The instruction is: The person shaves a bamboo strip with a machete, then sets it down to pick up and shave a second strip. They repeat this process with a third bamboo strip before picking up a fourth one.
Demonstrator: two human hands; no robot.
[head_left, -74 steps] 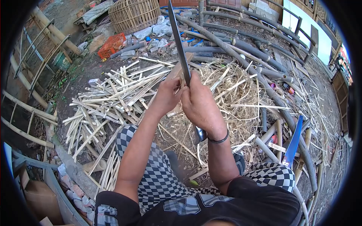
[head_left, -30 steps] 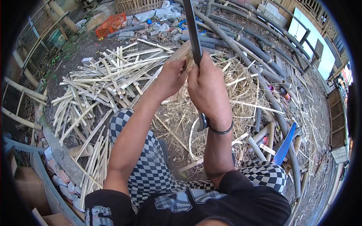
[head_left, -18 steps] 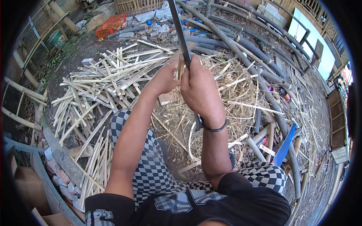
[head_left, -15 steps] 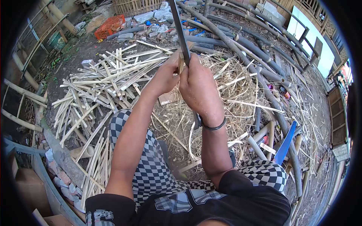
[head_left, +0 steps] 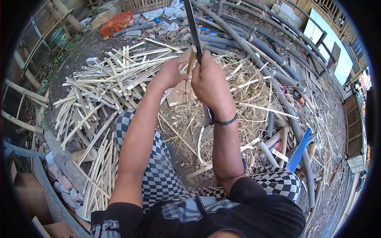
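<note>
My right hand (head_left: 209,81) is wrapped round the handle of a long dark-bladed knife (head_left: 193,29). Its blade points up and away from me, and the butt of the handle sticks out below my wrist. Close on the left, my left hand (head_left: 171,74) grips a short bamboo strip (head_left: 191,60) between thumb and fingers. The strip stands nearly upright right beside the blade. Beneath both hands lies a heap of thin curled bamboo shavings (head_left: 248,95).
Split bamboo strips (head_left: 115,77) are piled on the ground to the left. A blue-bladed saw (head_left: 299,150) leans at the right near bamboo poles (head_left: 258,59). An orange crate (head_left: 116,23) and rubble stand at the back. A cardboard box (head_left: 31,194) sits at lower left.
The left hand has dropped slightly and its fingers have loosened from around the blade side, so more of the bamboo strip shows. The knife has shifted slightly right.
</note>
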